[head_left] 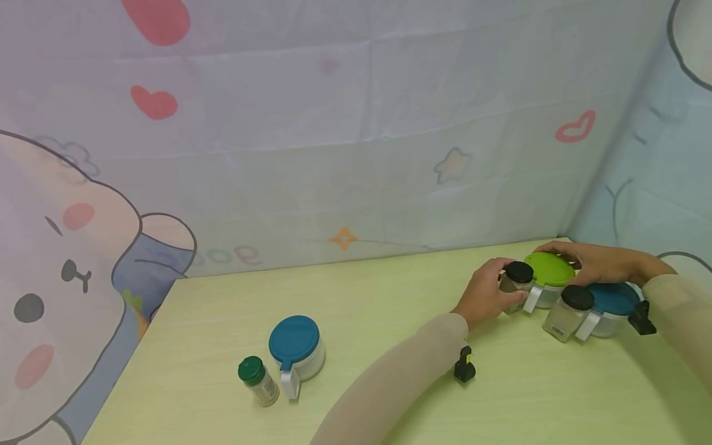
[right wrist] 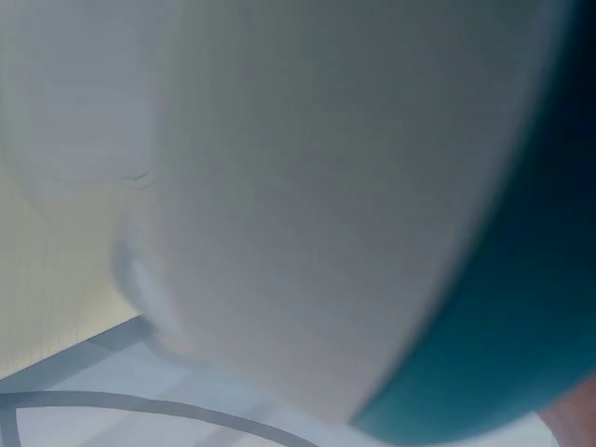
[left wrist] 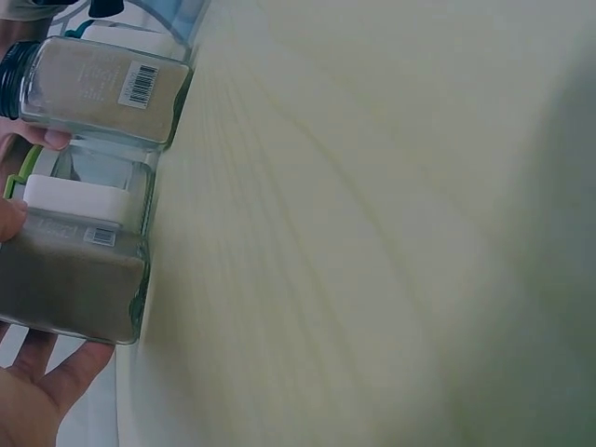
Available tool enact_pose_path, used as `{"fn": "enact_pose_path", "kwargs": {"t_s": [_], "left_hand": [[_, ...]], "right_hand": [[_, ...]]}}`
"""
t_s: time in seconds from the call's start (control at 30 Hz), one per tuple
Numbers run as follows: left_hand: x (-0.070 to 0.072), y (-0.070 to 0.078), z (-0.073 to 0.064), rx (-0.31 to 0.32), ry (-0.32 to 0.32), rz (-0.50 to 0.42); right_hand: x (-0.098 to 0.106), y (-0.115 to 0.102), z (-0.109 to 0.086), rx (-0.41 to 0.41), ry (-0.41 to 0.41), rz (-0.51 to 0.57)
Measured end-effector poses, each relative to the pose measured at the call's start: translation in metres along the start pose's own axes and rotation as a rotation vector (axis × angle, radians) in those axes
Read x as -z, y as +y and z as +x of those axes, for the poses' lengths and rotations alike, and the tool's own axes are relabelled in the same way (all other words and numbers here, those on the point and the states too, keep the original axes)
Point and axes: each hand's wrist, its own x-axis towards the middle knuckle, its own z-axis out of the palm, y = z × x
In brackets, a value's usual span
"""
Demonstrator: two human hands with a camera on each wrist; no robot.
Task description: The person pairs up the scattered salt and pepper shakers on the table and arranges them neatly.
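Note:
At the table's back right, my left hand [head_left: 486, 293] grips a spice jar with a black lid [head_left: 520, 272], thumb and fingers on opposite sides. The left wrist view shows this glass jar [left wrist: 70, 279] with brown contents and a barcode label. My right hand [head_left: 609, 262] holds the green-lidded canister [head_left: 549, 269] from its right side, right beside the left hand's jar. In front stand a second black-lidded jar [head_left: 567, 314] of paler contents and a blue-lidded canister [head_left: 612, 300] with a white handle. That canister's pale body [right wrist: 307, 186] fills much of the right wrist view.
On the left of the pale yellow table [head_left: 389, 296] stand another blue-lidded canister [head_left: 296, 340] and a small shaker with a green lid [head_left: 258, 378]. A printed cloth [head_left: 334, 123] hangs behind the table, and another cloth [head_left: 656, 198] borders the right side.

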Motion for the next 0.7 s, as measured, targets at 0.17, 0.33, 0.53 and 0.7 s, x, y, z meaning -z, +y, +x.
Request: {"fn": "enact_pose_path", "kwargs": {"t_s": [0.17, 0.33, 0.53, 0.7], "left_hand": [[-0.0017, -0.0014, -0.0009, -0.004, 0.009, 0.01], [-0.0017, -0.0017, -0.0016, -0.004, 0.008, 0.03], [-0.0003, -0.0016, -0.0011, -0.025, 0.021, 0.057], [0.0012, -0.0008, -0.0028, -0.028, 0.019, 0.087]], "right_hand": [[-0.0004, 0.0011, -0.0001, 0.001, 0.013, -0.024], [-0.0016, 0.0039, -0.0014, 0.005, 0.031, -0.036], [-0.0032, 0.0058, -0.0018, 0.021, 0.049, -0.039], [-0.0039, 0.0048, -0.0024, 0.008, 0.055, -0.048]]}}
